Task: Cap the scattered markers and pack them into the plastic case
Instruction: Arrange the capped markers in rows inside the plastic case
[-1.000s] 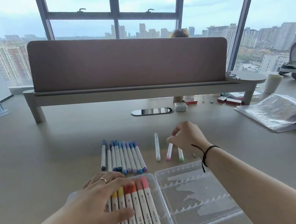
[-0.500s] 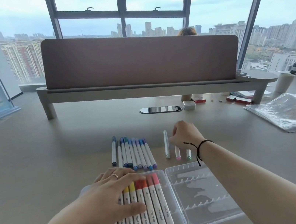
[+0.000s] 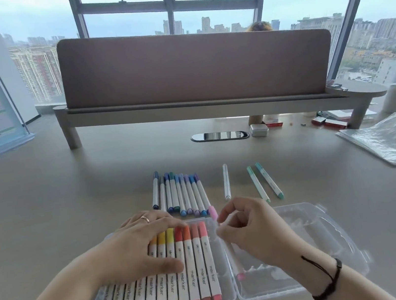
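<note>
Your left hand lies flat, pinning the packed markers; your right hand pinches the pink marker mid-frame, lining it up for the case.

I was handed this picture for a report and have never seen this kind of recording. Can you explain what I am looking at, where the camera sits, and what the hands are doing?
There is no machine here: a person wears a wide-angle camera on the head, so you look down at their own two arms. The left hand rests flat on a row of capped markers packed in the left half of an open clear plastic case. The right hand pinches a pink marker over the middle of the case. Beyond the case, on the desk, lie a group of blue and purple markers, one white marker and two green markers.
</note>
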Available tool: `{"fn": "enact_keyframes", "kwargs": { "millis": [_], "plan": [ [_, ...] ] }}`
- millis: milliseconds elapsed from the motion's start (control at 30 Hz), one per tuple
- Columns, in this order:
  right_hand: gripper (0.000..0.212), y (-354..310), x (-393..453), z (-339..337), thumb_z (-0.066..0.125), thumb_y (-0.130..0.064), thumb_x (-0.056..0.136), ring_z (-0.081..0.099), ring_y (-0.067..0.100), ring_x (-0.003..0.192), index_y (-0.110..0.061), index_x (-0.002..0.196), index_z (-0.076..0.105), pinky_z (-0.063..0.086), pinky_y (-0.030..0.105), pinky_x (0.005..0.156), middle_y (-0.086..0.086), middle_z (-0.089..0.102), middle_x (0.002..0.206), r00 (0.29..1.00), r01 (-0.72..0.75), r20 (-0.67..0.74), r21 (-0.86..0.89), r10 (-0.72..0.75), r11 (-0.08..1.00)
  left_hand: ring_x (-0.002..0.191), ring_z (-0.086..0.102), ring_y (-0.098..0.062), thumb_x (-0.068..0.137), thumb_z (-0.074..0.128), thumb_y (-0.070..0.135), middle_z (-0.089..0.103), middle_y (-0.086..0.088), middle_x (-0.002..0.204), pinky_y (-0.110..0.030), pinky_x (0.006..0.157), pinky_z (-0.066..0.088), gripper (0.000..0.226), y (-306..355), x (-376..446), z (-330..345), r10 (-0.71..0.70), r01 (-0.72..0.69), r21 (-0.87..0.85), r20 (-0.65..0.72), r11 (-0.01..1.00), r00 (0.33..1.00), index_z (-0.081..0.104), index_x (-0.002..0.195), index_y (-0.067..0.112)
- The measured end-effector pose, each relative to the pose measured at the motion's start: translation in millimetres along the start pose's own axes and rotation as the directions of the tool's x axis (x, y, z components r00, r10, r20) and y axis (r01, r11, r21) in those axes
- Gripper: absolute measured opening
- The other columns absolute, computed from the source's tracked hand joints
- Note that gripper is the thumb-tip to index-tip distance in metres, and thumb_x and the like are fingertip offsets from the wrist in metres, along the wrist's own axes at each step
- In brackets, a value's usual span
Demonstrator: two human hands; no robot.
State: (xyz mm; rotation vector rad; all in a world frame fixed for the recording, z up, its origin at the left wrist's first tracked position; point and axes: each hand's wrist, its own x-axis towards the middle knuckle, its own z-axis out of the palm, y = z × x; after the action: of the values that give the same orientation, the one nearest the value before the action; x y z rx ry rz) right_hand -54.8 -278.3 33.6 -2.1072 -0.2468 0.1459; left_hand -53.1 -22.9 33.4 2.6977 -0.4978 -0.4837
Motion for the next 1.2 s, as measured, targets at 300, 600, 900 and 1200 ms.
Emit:
{"fn": "enact_keyframes", "kwargs": {
  "millis": [300,600,900,1200],
  "plan": [
    [0.009,4,-5,14,0.071,-0.021,0.086,0.071,0.021,0.059,-0.025,0.081,0.065,0.061,0.047,0.062,0.003,0.074,0.072,0.999,-0.001,0.041,-0.107,0.005,0.994,0.135,0.019,0.005,0.067,0.051,0.092,0.019,0.033,0.149,-0.043,0.116,0.029,0.075,-2,4,3,-0.006,0.006,0.007,-0.011,1.000,1.000,0.022,0.134,0.071],
    [0.035,13,-10,-23,0.075,-0.067,0.069,0.054,-0.012,0.086,-0.045,0.097,0.070,0.046,0.015,0.070,-0.036,0.061,0.092,0.980,0.172,0.160,-0.361,-0.120,0.917,0.136,0.021,0.004,0.064,0.051,0.094,0.019,0.035,0.148,-0.046,0.115,0.031,0.077,-4,6,4,-0.014,0.014,0.002,-0.012,1.000,1.000,0.020,0.132,0.073],
    [0.078,9,-10,-17,0.065,-0.083,0.065,0.028,-0.018,0.130,-0.049,0.134,0.054,0.031,0.024,0.113,-0.040,0.044,0.139,0.922,0.329,0.349,-0.479,-0.168,0.813,0.132,0.026,0.006,0.062,0.050,0.096,0.022,0.039,0.140,-0.045,0.113,0.035,0.074,-6,6,6,-0.006,0.006,-0.019,-0.033,1.000,0.999,0.024,0.128,0.075],
    [0.106,2,-15,-18,0.073,-0.080,0.061,-0.006,-0.008,0.144,-0.059,0.149,0.019,-0.002,0.035,0.116,-0.039,0.002,0.157,0.856,0.369,0.514,-0.527,-0.059,0.765,0.130,0.026,0.007,0.063,0.052,0.094,0.023,0.040,0.138,-0.043,0.112,0.035,0.076,-5,5,5,-0.002,0.001,-0.029,-0.042,1.000,0.999,0.025,0.131,0.072]
  ]
}}
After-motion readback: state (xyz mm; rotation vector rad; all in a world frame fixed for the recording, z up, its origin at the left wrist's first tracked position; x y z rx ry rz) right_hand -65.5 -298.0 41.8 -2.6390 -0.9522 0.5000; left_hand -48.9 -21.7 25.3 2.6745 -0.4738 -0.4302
